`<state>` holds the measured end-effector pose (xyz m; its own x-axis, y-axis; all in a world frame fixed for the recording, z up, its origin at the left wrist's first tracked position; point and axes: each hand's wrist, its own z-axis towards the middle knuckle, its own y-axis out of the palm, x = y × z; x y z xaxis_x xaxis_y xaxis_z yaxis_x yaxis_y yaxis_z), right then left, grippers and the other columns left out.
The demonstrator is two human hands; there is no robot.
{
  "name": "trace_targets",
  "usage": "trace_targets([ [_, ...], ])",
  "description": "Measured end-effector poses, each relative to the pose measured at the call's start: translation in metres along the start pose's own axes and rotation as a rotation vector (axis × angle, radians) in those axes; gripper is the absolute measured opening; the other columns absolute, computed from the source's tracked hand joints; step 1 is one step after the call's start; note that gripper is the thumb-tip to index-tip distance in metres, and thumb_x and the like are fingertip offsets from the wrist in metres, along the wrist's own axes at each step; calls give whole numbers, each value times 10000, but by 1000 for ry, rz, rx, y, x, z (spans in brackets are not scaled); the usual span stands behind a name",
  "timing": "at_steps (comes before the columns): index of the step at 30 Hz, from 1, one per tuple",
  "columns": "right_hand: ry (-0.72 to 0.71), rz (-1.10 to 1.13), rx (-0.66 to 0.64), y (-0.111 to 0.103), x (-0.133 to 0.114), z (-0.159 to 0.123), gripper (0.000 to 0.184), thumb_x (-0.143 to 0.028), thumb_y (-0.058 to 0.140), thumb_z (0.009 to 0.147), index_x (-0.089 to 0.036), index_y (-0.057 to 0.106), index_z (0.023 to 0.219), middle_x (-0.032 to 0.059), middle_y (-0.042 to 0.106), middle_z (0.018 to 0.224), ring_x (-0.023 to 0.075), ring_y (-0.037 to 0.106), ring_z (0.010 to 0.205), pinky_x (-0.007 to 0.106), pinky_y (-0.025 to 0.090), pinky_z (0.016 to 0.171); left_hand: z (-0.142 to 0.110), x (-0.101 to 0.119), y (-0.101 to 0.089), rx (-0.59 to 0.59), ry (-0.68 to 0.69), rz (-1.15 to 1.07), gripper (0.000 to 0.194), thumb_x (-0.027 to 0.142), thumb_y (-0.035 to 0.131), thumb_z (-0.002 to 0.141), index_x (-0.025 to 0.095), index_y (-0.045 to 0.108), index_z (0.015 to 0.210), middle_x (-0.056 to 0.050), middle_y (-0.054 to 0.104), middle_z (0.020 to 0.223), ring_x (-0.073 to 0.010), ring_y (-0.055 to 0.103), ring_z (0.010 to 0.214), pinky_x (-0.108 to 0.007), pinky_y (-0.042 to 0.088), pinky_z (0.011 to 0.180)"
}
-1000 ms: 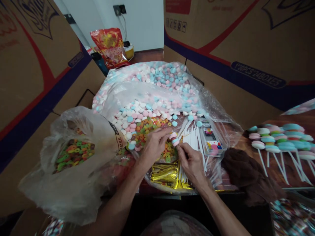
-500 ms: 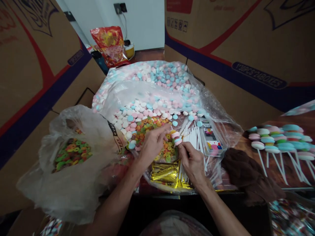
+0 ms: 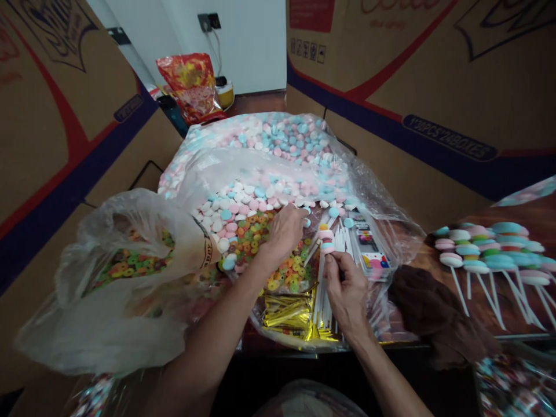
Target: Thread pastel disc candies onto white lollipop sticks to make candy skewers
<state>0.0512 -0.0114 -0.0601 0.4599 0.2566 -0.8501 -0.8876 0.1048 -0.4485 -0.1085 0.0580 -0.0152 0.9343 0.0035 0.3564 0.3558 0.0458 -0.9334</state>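
Observation:
My right hand (image 3: 346,284) pinches the lower end of a candy skewer (image 3: 326,238), held upright. Pale pink and white discs are stacked on it with ring candy between them, and an orange-yellow ring sits on top. Its stick is mostly hidden by my fingers. Over the loose ring candies (image 3: 299,266), my left hand (image 3: 284,231) reaches forward, its fingers closed at a blue disc candy (image 3: 306,211). The thumb is hidden. White sticks (image 3: 342,238) lie just behind and beside the skewer. Gold twist ties (image 3: 286,313) lie in front of the rings.
A large clear bag (image 3: 243,162) spills pink, white and blue discs at the back. Another plastic bag (image 3: 130,324) of rings stands left. Finished skewers (image 3: 495,249) lie right, past a brown cloth (image 3: 425,307) and a small clear box (image 3: 369,249). Cardboard boxes (image 3: 391,145) flank the table.
My left hand has left the top of the skewer and moved forward and right to the blue discs. My right hand has shifted slightly right and tilted the skewer upright.

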Motion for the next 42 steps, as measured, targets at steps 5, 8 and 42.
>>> trace_targets([
  [5, -1, 10, 5, 1, -1, 1, 230, -336, 495, 950, -167, 636, 883, -29, 563, 610, 109, 490, 495, 225, 381, 507, 3, 0, 11, -47, 27, 65, 325, 134, 456, 891, 225, 694, 1093, -106, 610, 1025, -241, 602, 952, -328, 454, 784],
  [8, 4, 6, -11, 0, -1, 1, 231, -339, 497, 952, -169, 638, 887, -25, 575, 613, 112, 499, 495, 225, 380, 502, 3, -3, 12, -33, -4, 79, 306, 112, 447, 890, 209, 670, 1075, -109, 603, 1000, -242, 594, 950, -326, 453, 777],
  [42, 37, 79, 14, 2, 1, 2, 224, -329, 507, 945, -158, 646, 903, -38, 542, 605, 109, 489, 510, 227, 384, 515, 6, -13, -1, 61, -119, -311, 139, 195, 596, 796, 163, 724, 750, -46, 686, 688, -191, 622, 700, -273, 456, 670],
])
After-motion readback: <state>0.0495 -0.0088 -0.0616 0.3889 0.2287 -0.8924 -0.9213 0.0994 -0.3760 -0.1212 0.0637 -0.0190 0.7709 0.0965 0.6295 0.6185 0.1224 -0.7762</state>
